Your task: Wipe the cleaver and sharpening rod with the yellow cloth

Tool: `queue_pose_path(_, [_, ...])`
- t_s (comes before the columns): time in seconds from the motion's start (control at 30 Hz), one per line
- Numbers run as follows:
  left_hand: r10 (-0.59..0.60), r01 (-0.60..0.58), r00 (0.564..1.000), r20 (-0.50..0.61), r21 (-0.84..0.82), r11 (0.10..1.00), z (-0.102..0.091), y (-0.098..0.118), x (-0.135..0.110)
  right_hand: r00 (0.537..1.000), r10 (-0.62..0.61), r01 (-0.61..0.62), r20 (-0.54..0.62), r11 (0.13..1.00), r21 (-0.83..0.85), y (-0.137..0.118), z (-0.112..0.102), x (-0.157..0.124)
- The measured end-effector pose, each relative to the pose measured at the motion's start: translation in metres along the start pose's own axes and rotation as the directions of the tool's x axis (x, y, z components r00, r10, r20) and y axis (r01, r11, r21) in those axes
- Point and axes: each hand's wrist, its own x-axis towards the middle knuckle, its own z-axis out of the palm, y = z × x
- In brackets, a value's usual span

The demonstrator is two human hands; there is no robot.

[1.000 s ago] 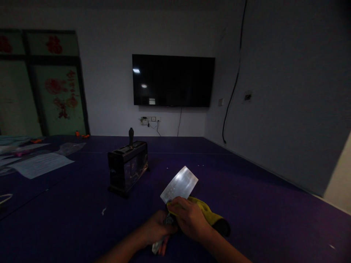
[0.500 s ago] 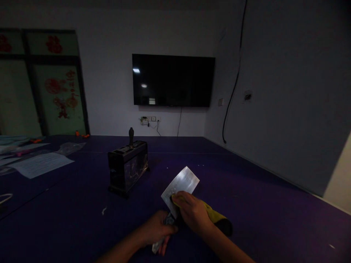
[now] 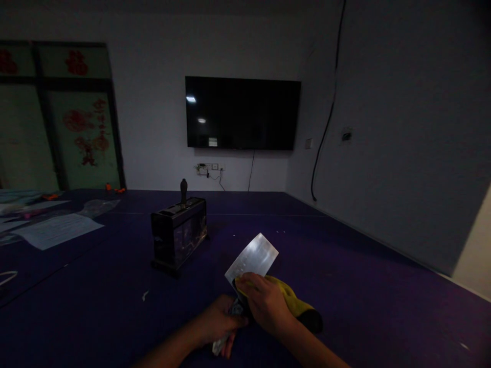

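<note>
A cleaver (image 3: 254,255) with a broad, shiny blade points up and away from me over the purple table. Its handle, which looks wrapped in something pale and crinkled, is gripped by my left hand (image 3: 220,322). My right hand (image 3: 264,301) is closed on a yellow cloth (image 3: 291,299) with a dark edge and presses it against the lower part of the blade near the handle. The cloth's loose end hangs to the right of my wrist. Fingers and cloth cover the place where blade meets handle.
A black knife block (image 3: 178,232) with one dark handle sticking up stands left of the cleaver on the purple table (image 3: 364,301). Papers (image 3: 59,230) and clear plastic lie at far left. A television (image 3: 243,113) hangs on the back wall; a black cable (image 3: 326,122) runs down the right wall.
My right hand and the yellow cloth have slid slightly down and left along the blade, toward the handle. My left hand and the cleaver stay nearly still.
</note>
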Motion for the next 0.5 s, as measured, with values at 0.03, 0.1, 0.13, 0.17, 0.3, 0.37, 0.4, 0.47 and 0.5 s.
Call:
queue_pose_path(0.03, [0.016,-0.016,1.000,-0.002,-0.005,1.000,0.000,-0.001,0.000,1.000,-0.012,0.012,0.008,1.000,0.006,-0.002,0.000,0.001])
queue_pose_path(0.1, [0.046,-0.046,0.999,-0.001,-0.012,0.999,0.000,-0.002,0.001,1.000,-0.023,0.023,0.010,1.000,0.010,-0.005,0.000,0.002])
queue_pose_path(0.13, [0.057,-0.057,0.998,-0.004,-0.015,0.998,0.000,-0.002,0.002,1.000,-0.027,0.027,0.010,1.000,0.012,-0.006,0.000,0.002])
queue_pose_path(0.17, [0.063,-0.063,0.998,-0.005,-0.018,0.998,0.000,-0.003,0.002,0.999,-0.032,0.032,0.013,0.999,0.013,-0.006,0.000,0.002])
queue_pose_path(0.3, [0.051,-0.051,0.999,-0.007,-0.022,0.998,0.000,-0.004,0.002,0.998,-0.047,0.047,0.027,0.998,0.030,-0.003,0.001,0.001])
queue_pose_path(0.37, [0.034,-0.034,0.999,-0.002,-0.005,0.999,0.000,-0.003,0.001,0.999,-0.037,0.037,0.019,0.999,0.019,0.000,0.002,0.000])
queue_pose_path(0.4, [0.027,-0.027,1.000,-0.001,0.004,1.000,0.000,-0.002,0.001,1.000,-0.027,0.027,0.014,1.000,0.007,0.002,0.002,0.000])
queue_pose_path(0.47, [0.010,-0.010,1.000,0.005,0.023,1.000,-0.001,-0.001,0.000,1.000,0.009,-0.009,-0.003,1.000,-0.019,0.007,0.003,-0.001])
queue_pose_path(0.5, [0.003,-0.004,1.000,0.011,0.031,0.999,-0.001,0.000,-0.001,0.999,0.035,-0.036,-0.014,0.999,-0.027,0.009,0.003,-0.001])
